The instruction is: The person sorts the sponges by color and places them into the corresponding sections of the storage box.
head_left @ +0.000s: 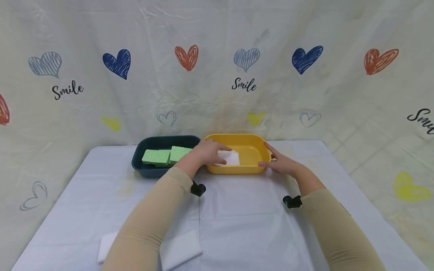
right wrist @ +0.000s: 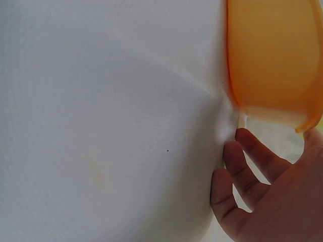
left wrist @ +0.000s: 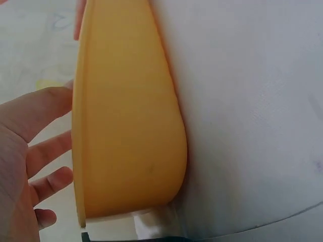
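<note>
My left hand (head_left: 208, 151) reaches over the left end of a yellow plastic tray (head_left: 252, 152), its fingers spread above a white folded cloth (head_left: 233, 158) lying inside. Whether the fingertips touch the cloth is hard to tell. In the left wrist view, the fingers (left wrist: 50, 146) pass behind the tray's rim. At the tray's right end, my right hand (head_left: 283, 162) holds the rim, thumb over the front corner and forefinger along the outer end. The right wrist view shows the other fingers (right wrist: 242, 171) beside the tray, low near the white tabletop.
A dark teal tray (head_left: 152, 173) with light green sponge-like blocks (head_left: 156, 156) stands just left of the yellow one. White folded pieces (head_left: 181, 248) lie at the table's front, partly under the left sleeve. A heart-printed curtain (head_left: 217, 101) hangs behind the table.
</note>
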{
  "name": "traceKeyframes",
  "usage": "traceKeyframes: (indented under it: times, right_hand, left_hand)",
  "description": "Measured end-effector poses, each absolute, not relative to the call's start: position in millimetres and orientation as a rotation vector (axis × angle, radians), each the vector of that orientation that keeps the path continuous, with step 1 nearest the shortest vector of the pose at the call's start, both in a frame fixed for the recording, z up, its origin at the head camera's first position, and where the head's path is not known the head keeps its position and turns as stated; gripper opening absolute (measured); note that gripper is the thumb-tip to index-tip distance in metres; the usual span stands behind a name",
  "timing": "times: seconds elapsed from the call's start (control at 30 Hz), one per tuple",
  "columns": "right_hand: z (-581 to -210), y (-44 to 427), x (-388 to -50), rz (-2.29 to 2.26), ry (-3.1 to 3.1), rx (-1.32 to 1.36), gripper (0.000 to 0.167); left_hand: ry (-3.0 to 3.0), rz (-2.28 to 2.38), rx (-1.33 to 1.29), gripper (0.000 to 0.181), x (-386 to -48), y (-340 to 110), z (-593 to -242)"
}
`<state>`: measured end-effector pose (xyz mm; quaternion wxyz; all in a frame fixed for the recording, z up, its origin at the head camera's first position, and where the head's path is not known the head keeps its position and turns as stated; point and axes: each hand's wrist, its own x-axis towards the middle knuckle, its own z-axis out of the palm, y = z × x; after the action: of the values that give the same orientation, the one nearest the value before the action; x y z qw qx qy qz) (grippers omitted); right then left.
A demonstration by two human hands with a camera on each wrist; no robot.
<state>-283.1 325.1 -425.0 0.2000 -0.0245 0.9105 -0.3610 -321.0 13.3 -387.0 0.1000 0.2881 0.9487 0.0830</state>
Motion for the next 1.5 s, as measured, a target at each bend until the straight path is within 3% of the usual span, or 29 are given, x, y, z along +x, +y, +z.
traceKeyframes:
  times: [0.5,0.7,1.5]
  right_hand:
    - [-427.0,325.7,-283.0,-0.992,2.556,-0.067,0.107]
    - [-428.1,327.6,-284.1,-0.998,2.557,-0.068,0.109]
    - [-423.8,323.4,-280.9,-0.984,2.565,-0.064,0.106]
  left_hand:
    - [2.851,0.369,0.887,0.055,-301.5,-14.1,-377.7]
    - [2.855,0.326,1.013,0.054,-285.8,-33.5,-371.3]
    - [2.602,0.301,1.189,0.046,-178.0,-115.1,-397.7]
